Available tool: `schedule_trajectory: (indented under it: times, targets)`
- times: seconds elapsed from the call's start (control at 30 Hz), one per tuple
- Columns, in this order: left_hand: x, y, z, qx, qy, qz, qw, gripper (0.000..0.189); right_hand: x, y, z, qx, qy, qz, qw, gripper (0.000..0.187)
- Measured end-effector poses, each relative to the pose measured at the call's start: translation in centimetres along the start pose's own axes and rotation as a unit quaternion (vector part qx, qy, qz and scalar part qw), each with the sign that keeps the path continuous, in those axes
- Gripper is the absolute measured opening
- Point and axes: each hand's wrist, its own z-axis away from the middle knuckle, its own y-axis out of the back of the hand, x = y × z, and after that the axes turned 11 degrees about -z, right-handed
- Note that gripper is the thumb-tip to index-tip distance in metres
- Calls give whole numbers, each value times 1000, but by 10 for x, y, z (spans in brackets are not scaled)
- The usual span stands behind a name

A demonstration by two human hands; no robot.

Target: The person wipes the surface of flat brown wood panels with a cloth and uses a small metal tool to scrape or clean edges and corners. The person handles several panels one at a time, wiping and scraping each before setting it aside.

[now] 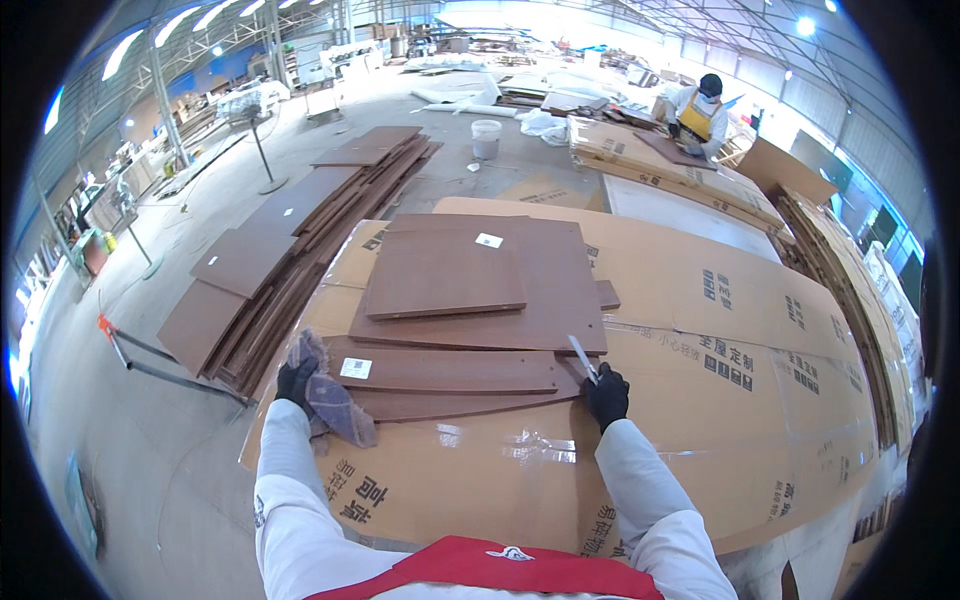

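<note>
My left hand (297, 379), in a black glove, grips a greyish-purple cloth (336, 409) at the left end of a narrow brown panel (457, 373) that bears a white label. In my black-gloved right hand (606, 397) is a slim knife-like tool (582, 355), its pale blade pointing up and left over the panels' right end. Under the narrow panel another brown strip (465, 406) juts out towards me. Just beyond lie a large brown panel (559, 277) and, on top of it, a smaller labelled panel (442, 274).
Printed cardboard (720, 420) covers the work surface beneath the panels. Left of it, a long stack of brown panels (300, 225) rests low, by a metal frame with an orange end (105, 324). A co-worker (697, 112) stands behind a cardboard-topped stack (660, 161); a white bucket (486, 140) is farther back.
</note>
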Motion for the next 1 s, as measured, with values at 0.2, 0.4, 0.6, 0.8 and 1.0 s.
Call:
schedule_trajectory:
  times: [0.2, 0.4, 0.6, 0.8, 1.0]
  targets:
    - [-28, -13, -22, 67, -10, -207, 976, 55, -2, 8, 7, -8, -63, -45, 997, 30]
    - [-11, -10, 16, 7, -62, -205, 977, 55, 15, 38, 63, -51, -58, -148, 986, 34]
    - [-15, -43, 90, -28, -16, -108, 994, 55, 101, 77, 128, -22, -57, -140, 988, 31]
    - [18, -120, 196, -68, -45, -83, 993, 56, 203, 146, 175, 76, -126, -162, 976, 25]
    - [28, -143, 222, -109, -79, -283, 950, 71, 250, 177, 201, 97, -133, -40, 986, 25]
